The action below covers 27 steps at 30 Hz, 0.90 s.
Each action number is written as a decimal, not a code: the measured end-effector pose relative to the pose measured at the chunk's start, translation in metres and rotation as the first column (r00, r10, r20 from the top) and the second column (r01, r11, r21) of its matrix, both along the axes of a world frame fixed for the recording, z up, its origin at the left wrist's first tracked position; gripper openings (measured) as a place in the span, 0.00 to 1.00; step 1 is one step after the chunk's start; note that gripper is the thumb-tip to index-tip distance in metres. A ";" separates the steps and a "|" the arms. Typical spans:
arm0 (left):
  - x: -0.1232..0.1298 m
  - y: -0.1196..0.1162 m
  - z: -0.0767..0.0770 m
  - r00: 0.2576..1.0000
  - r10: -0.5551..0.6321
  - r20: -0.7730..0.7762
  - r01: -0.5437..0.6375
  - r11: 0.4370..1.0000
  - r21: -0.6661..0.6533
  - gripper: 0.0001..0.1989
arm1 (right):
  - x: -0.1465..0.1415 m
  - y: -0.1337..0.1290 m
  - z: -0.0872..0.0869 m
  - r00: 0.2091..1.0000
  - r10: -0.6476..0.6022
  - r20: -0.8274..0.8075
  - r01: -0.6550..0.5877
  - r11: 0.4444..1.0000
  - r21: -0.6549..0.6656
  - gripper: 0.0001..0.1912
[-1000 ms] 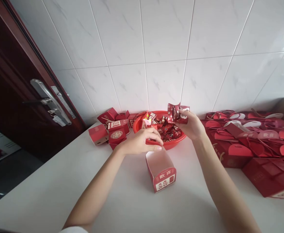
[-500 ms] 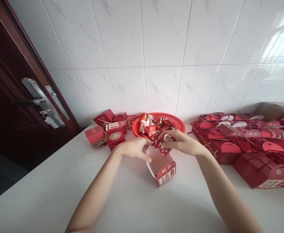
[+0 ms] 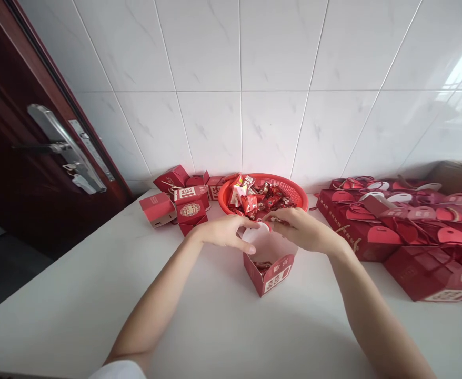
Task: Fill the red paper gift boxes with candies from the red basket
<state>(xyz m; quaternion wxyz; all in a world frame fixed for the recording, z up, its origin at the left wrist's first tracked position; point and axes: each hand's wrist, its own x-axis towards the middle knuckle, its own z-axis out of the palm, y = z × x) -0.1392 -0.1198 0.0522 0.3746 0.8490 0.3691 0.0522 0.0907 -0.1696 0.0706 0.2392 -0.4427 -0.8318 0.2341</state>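
Observation:
An open red gift box with a white inside stands on the table in front of me, some dark red wrapped sweets lying on its bottom. My left hand is closed on the box's left rim, thumb in front and fingers by the back flap. At the back right rim, my right hand has its fingers curled over the edge; its thumb is hidden. Just behind both hands, a red plastic basket holds many wrapped sweets.
Several small red boxes are grouped left of the basket. Rows of red gift boxes with ribbons fill the right side, a brown carton behind them. A tiled wall backs the white table; a dark door stands at left.
The red sweet packet that my right hand held over the box is no longer seen there, and sweets now show inside. The box stands wider open. The view has shifted slightly.

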 end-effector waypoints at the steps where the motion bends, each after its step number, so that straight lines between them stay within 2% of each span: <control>1: 0.000 0.000 0.000 1.000 0.003 0.005 -0.003 1.000 0.000 0.40 | -0.001 -0.001 0.000 1.000 -0.004 -0.006 0.004 1.000 -0.004 0.11; 7: 0.000 0.003 -0.003 0.999 -0.035 0.040 0.035 0.999 0.004 0.34 | -0.010 -0.003 -0.007 0.999 -0.023 0.038 0.025 0.999 -0.047 0.03; 9: 0.001 0.003 -0.003 0.998 -0.039 0.050 0.040 0.999 -0.020 0.35 | -0.011 -0.002 -0.008 0.996 -0.051 0.074 0.055 0.997 -0.058 0.04; 12: 0.001 0.001 -0.003 0.999 -0.021 0.050 0.024 0.998 -0.060 0.38 | -0.009 -0.002 -0.007 0.979 -0.133 0.154 0.136 0.991 -0.010 0.04; 14: 0.001 0.000 -0.002 0.999 0.004 0.032 -0.002 0.998 -0.063 0.40 | -0.006 -0.002 -0.005 0.968 -0.148 0.202 0.148 0.989 0.015 0.04; 17: 0.001 -0.002 0.000 0.999 0.036 0.001 -0.036 0.999 -0.031 0.39 | 0.001 -0.002 -0.002 0.965 -0.097 0.243 0.102 0.995 -0.009 0.06; 22: 0.003 -0.005 0.002 0.999 0.041 -0.028 -0.041 0.999 0.030 0.38 | 0.013 -0.007 0.007 0.962 0.024 0.272 -0.007 0.998 -0.064 0.16; 27: 0.006 -0.007 0.002 0.998 0.051 -0.043 -0.048 0.997 0.064 0.36 | 0.019 -0.016 0.011 0.948 0.058 0.313 -0.028 0.995 -0.100 0.21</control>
